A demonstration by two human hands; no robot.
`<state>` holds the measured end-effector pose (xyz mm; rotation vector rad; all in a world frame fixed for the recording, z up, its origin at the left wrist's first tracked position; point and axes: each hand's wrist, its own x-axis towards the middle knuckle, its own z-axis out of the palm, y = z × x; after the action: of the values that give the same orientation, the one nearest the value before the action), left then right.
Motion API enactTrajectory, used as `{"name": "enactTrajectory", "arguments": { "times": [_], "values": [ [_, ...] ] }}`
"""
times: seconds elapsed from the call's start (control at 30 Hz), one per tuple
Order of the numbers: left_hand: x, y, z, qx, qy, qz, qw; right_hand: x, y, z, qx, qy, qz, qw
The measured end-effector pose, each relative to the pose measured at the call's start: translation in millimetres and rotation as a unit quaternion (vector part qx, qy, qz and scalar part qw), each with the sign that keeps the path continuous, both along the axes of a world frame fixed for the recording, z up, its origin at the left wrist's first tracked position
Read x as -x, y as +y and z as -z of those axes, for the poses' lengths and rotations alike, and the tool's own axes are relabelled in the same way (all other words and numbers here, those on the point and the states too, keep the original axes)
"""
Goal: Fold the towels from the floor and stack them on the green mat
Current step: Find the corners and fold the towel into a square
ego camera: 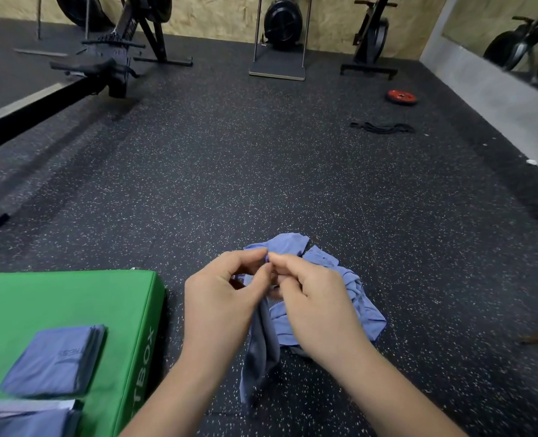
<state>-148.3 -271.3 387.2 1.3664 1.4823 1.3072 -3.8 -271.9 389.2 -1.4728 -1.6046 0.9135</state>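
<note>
A towel edge is pinched by the left hand (220,298) and the right hand (312,298), fingertips nearly touching, both curled on cloth. The grey-blue towel (260,351) is hung from the pinch, long axis near vertical, lower end at the speckled floor (261,184). A crumpled blue towel heap (349,298) is seen just behind and right. The green mat (72,298) lies left, nearer the left hand, with a folded towel stack (56,361) on it; spreading the edge is likely needed first.
</note>
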Motion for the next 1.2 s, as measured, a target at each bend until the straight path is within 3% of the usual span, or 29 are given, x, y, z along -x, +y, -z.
{"name": "enactTrajectory", "arguments": {
  "times": [0.17, 0.33, 0.4, 0.53, 0.93, 1.0, 1.1, 1.2],
  "values": [
    [-2.5, -2.0, 0.3, -0.037, 0.055, -0.039, 0.997, 3.3, -5.1, -3.9, 0.054, 0.008, -0.030, 0.998],
    [1.4, 2.8, 0.6, -0.025, -0.015, -0.044, 0.999, 0.4, -6.7, -10.1, 0.032, 0.053, -0.052, 0.997],
    [3.8, 5.6, -0.5, -0.021, -0.028, -0.026, 0.999, -4.5, -5.4, -13.4, 0.007, 0.018, -0.043, 0.999],
    [12.2, 9.4, -5.4, -0.019, -0.049, 0.029, 0.998, -22.7, 5.3, -21.2, -0.086, -0.134, -0.027, 0.987],
    [34.1, 16.2, -4.5, -0.043, -0.046, 0.079, 0.995, -49.8, 23.3, -8.2, 0.054, -0.284, -0.069, 0.955],
    [38.2, 18.5, -2.1, -0.043, -0.041, 0.072, 0.996, -52.9, 25.1, -12.6, 0.028, -0.253, -0.038, 0.966],
    [43.6, 22.1, -0.9, -0.045, -0.037, 0.051, 0.997, -58.3, 24.4, -25.7, -0.026, -0.130, 0.020, 0.991],
    [48.3, 25.8, -2.8, -0.053, -0.035, 0.027, 0.998, -59.0, 21.7, -34.0, -0.067, -0.026, 0.017, 0.997]
  ]
}}
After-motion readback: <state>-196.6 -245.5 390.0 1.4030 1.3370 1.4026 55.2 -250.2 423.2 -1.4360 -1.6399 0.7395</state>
